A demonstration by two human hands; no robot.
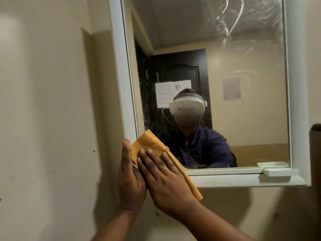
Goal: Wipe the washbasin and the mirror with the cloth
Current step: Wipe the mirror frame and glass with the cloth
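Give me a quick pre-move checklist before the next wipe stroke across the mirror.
1. Cloth flat on the mirror's lower-left corner: ok.
2. Right hand pressing the cloth, palm flat: ok.
3. Left hand steadying the cloth's edge: ok.
4. Smears at upper right uncleaned: not ok.
5. Soap dish on the ledge in a rightward stroke's path: not ok.
6. Washbasin state: cannot tell, out of view.

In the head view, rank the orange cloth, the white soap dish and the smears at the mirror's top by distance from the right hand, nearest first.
1. Orange cloth: directly under the right hand, at the mirror's lower left corner.
2. White soap dish: on the ledge, lower right.
3. Smears: top right of the glass.
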